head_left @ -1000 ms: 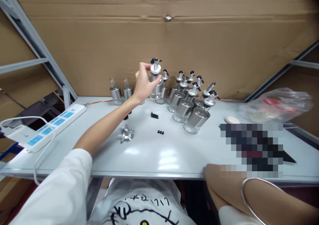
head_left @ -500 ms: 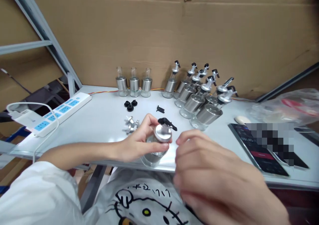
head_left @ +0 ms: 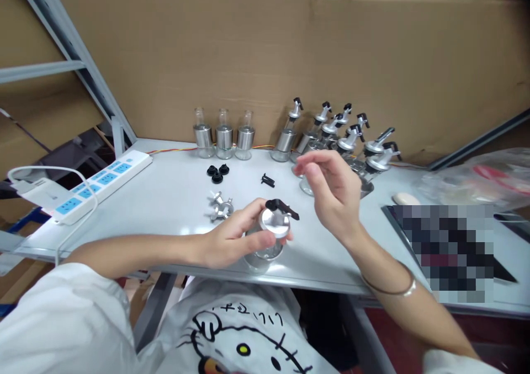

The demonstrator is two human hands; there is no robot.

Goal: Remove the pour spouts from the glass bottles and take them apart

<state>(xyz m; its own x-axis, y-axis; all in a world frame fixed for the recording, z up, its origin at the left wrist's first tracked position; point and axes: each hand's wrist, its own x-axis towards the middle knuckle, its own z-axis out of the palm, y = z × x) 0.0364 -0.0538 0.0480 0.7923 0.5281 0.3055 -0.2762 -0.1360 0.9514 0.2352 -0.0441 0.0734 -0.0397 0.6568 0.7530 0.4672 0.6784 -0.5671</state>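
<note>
the left grip (head_left: 227, 242) was closed around a glass pourer bottle (head_left: 267, 251), thumb across the near side and fingers wrapped behind, just under the silver pourer cap (head_left: 275, 225). the cap's black flip lever (head_left: 282, 206) pointed right. the bottle was roughly upright near the front edge of the bench (head_left: 161, 197); whether its base touched the surface could not be told. the right grip (head_left: 334, 192) was raised beside it, thumb and curved fingers apart, with nothing seen between them; a bracelet (head_left: 409, 289) circled that wrist.

just beyond the left grip lay a cluster of silver pourer tops (head_left: 227, 208). farther back lay 3 black stoppers (head_left: 217, 177) and, to their right, elongated black parts (head_left: 268, 181). at the rear, before a cardboard panel (head_left: 248, 48), stood 3 open-necked glass bottles (head_left: 224, 138) with metal sleeves. right of them was a group of pourer-fitted bottles (head_left: 285, 141), some partly hidden by the right grip. a white power strip (head_left: 106, 180) lay far left; a clear plastic bag (head_left: 464, 189) lay far right.
</note>
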